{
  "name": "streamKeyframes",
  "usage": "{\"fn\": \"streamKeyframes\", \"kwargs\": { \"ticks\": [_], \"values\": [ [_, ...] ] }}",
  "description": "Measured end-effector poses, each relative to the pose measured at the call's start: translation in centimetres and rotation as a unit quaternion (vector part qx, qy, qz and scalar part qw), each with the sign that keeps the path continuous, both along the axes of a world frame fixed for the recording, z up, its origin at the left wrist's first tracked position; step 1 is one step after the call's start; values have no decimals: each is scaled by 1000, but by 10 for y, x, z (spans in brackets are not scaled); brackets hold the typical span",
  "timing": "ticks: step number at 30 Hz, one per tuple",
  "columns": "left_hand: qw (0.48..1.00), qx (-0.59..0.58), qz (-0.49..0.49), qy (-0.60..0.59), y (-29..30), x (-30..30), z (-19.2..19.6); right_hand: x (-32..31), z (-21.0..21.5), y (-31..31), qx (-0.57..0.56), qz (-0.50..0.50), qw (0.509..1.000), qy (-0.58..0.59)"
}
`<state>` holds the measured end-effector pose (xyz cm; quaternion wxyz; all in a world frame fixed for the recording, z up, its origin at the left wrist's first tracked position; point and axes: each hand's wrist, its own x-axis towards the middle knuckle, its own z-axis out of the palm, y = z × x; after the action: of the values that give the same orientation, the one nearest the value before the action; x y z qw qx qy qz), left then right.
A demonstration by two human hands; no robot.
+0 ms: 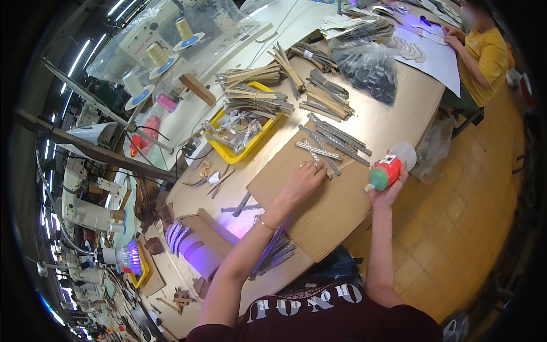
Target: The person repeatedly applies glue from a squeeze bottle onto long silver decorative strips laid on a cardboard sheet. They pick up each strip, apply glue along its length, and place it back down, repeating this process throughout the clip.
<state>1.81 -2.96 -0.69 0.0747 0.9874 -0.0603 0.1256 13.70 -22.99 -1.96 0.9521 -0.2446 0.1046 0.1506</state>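
My left hand (pixel 305 181) is over a sheet of brown cardboard (pixel 319 222), its fingers bent down and closed at the end of a braided strip (pixel 329 171). Just beyond the fingertips, silver-and-white braided strips (pixel 316 149) lie crossed on the cardboard. More grey braided strips (pixel 339 137) are spread side by side along its far edge. At the right, my right hand (pixel 387 194) is wrapped round a red squeeze bottle (pixel 388 170) with a green end. The bottle is tilted, its nozzle pointing down and left and its pale round base facing away to the right.
A yellow tray (pixel 242 157) holds strip bundles and scraps. Bundled strips (pixel 330 100) and a plastic bag of dark pieces (pixel 370 71) lie farther back. A lit purple lamp (pixel 130 257) stands left, near a curved brown form (pixel 199 256). A person in yellow (pixel 487 57) works at far right.
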Motion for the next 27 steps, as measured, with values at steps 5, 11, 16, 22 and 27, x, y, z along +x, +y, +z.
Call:
{"fn": "streamKeyframes", "kwargs": {
  "ticks": [5,11,16,22,27],
  "values": [
    [963,-200,88,-158,-13,-30,42,1,-1,1,23,5,1000,-7],
    [633,-681,311,-199,-59,-84,48,0,-3,-1,2,3,1000,-17],
    [413,-812,409,-56,-104,-111,25,-12,-8,1,-91,-6,993,-80],
    [753,-578,298,97,-111,-146,55,-37,-1,-14,-401,-123,874,-246],
    [946,-222,216,92,-133,-129,44,-42,21,-11,-508,-119,771,-365]
  ]
}}
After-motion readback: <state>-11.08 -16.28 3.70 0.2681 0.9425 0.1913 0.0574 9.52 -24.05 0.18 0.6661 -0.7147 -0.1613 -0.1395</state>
